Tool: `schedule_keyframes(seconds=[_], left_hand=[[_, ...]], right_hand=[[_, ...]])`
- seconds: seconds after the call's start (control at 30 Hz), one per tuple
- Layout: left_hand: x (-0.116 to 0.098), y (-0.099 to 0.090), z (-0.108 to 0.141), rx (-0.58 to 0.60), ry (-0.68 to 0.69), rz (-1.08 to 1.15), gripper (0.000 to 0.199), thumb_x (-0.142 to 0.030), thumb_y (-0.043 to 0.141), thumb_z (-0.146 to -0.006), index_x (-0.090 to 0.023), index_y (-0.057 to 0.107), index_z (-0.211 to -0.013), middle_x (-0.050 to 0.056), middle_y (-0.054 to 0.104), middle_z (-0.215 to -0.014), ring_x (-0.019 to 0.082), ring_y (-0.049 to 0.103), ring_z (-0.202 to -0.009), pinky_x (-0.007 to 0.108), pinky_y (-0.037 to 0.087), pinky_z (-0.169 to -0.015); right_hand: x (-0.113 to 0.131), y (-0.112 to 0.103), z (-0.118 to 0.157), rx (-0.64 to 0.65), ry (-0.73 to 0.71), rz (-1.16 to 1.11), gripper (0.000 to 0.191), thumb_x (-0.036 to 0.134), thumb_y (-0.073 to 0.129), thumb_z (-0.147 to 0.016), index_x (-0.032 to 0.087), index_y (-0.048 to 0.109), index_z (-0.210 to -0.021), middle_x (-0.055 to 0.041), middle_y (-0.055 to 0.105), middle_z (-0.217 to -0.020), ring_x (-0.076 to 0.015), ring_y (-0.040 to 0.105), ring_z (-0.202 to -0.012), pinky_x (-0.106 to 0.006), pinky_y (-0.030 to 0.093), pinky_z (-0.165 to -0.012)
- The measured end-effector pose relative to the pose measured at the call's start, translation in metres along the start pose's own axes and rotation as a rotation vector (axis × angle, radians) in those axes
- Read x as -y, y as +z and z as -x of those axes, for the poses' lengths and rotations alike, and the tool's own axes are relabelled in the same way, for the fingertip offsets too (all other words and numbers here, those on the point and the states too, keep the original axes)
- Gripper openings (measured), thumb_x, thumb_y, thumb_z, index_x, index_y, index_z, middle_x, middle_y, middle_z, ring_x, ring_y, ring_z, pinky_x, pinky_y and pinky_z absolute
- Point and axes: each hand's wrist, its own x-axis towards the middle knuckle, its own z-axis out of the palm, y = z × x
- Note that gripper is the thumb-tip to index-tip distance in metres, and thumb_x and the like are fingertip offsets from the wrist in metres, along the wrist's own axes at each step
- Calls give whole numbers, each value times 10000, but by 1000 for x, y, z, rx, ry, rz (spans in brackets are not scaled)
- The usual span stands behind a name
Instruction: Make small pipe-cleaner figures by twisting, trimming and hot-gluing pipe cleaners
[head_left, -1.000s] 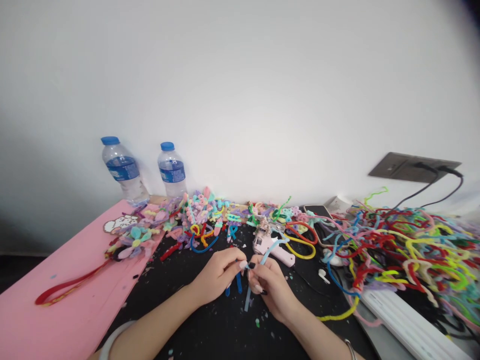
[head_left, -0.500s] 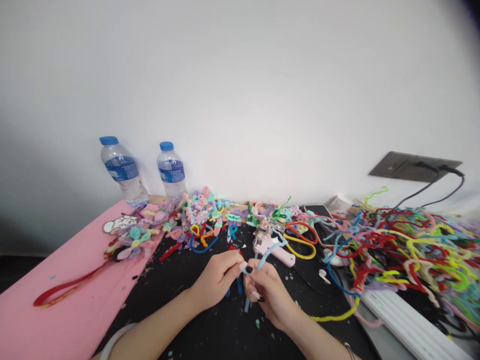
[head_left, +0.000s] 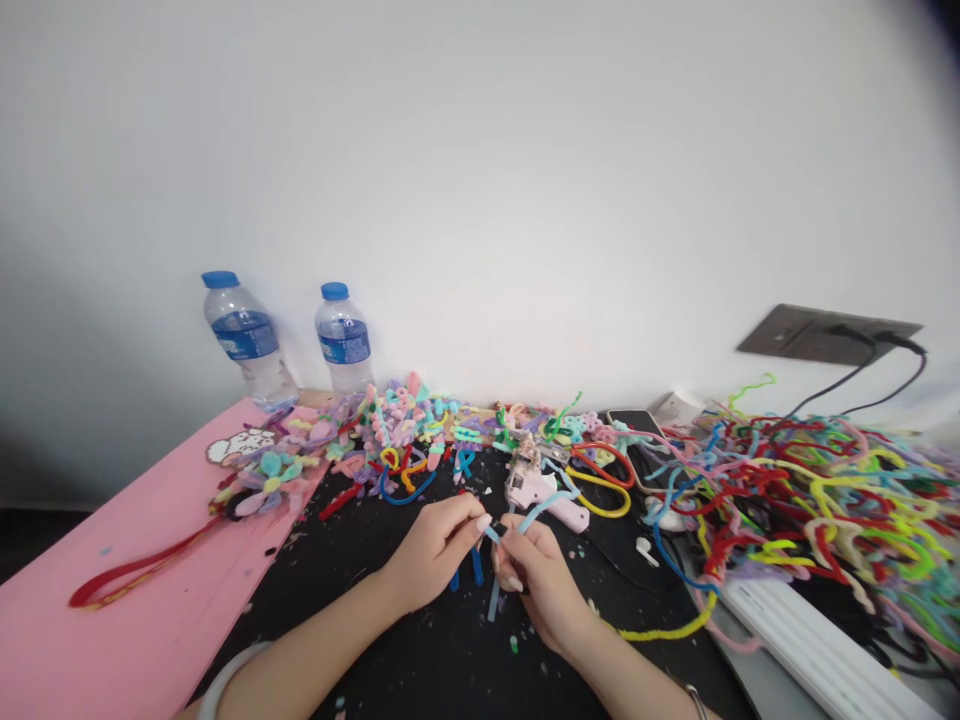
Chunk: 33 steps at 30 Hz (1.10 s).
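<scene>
Two bare hands worked close together above the black tabletop (head_left: 427,665). The left hand (head_left: 436,550) pinched one end of a light blue pipe cleaner (head_left: 534,512) between thumb and forefinger, and the right hand (head_left: 544,578) gripped it just beside, its free part bending up and away. One pale blue length (head_left: 493,602) hung below the right hand; whether it belonged to the same piece I could not tell. Two dark blue strips (head_left: 478,566) showed near the left hand. Beyond lay one pale pink glue gun (head_left: 568,512), and to its right one white earbud (head_left: 646,551). Two bottles (head_left: 343,342) with blue caps stood by the wall, and two plugs (head_left: 900,342) sat in one wall socket (head_left: 799,335)
</scene>
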Motion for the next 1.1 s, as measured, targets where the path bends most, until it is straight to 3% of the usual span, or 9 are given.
schedule_keyframes(seconds=[0.17, 0.3, 0.43, 0.67, 0.87, 1.1], left_hand=[[9, 4, 2, -49, 69, -144, 246, -234, 383, -903, -170, 437, -672, -40, 403, -613, 99, 392, -557, 219, 300, -551], [14, 4, 4, -30, 131, -263, 227, -205, 390, -892, -169, 436, -672, -29, 422, -638, 105, 402, -576, 231, 287, -557], [12, 1, 3, -37, 79, -195, 268, -248, 403, -897, -168, 427, -642, -33, 424, -613, 100, 400, -562, 228, 293, -554], [8, 2, -2, 125, -148, 291, 379, -389, 324, -923, -175, 391, -618, -88, 331, -420, 63, 322, -360, 195, 259, -409], [15, 7, -2, 207, -218, 554, 378, -466, 391, -885, -159, 418, -666, -42, 490, -524, 32, 338, -332, 165, 216, -341], [18, 8, -1, 230, -226, 674, 378, -486, 472, -846, -151, 439, -674, -46, 490, -541, 21, 345, -345, 146, 223, -342]], right_hand=[[-4, -4, 0, -15, -86, 149, 300, 363, 481, -842, 173, 470, -610, 76, 354, -462, -67, 234, -427, -223, 170, -446], [-3, -5, 4, -53, -232, 491, 315, 346, 441, -872, 175, 480, -610, 62, 359, -509, -84, 296, -468, -231, 218, -476], [-2, -4, 8, -38, -346, 659, 315, 303, 428, -884, 173, 479, -602, 40, 396, -569, -98, 370, -539, -235, 260, -529], [-5, -7, 1, 58, -166, 263, 350, 413, 471, -861, 178, 440, -604, 72, 318, -514, -72, 215, -464, -226, 157, -452], [-7, -6, -1, 104, -94, 52, 352, 409, 561, -811, 173, 436, -582, 81, 345, -476, -51, 186, -424, -221, 129, -432], [-8, -5, 1, 125, -89, -51, 340, 383, 555, -829, 161, 479, -583, 86, 331, -456, -42, 162, -404, -224, 113, -427]])
